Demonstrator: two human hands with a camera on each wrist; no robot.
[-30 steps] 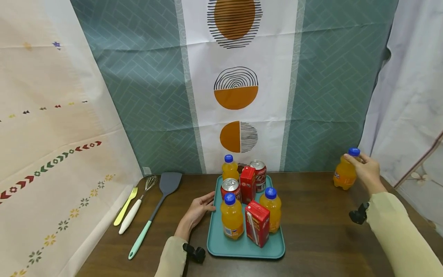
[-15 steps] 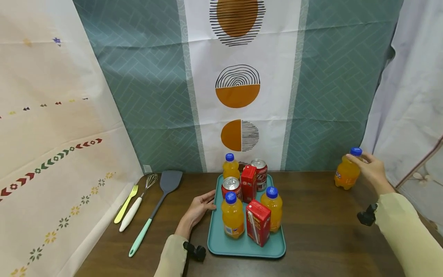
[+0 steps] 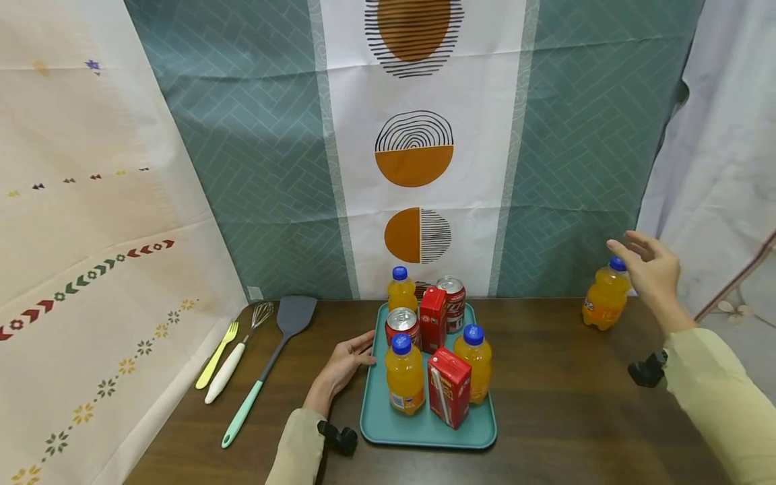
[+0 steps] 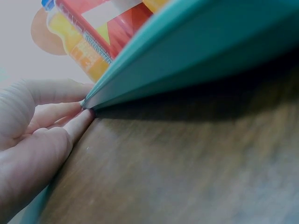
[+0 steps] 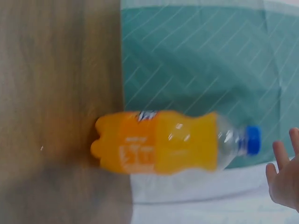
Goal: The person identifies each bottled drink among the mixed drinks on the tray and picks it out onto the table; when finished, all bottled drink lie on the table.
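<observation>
My left hand is at the left edge of a teal tray, its thumb and fingers pinching the rim, as the left wrist view shows closely. On the tray stand orange soda bottles with blue caps, such as the front one, red drink cartons and red soda cans. At the far right, another orange soda bottle stands upright on the table. My right hand is raised just beside and above its cap, fingers parted and holding nothing. In the right wrist view, a gap separates the fingers from the blue cap.
Left of the tray lie a grey spatula with a mint handle, a whisk and a yellow-green fork. A patterned curtain hangs along the table's back edge, with pale cloths at both sides.
My right hand has let go of the soda bottle at the far right and lifted up and to the right. That bottle stays standing. The left hand stays on the tray's edge.
</observation>
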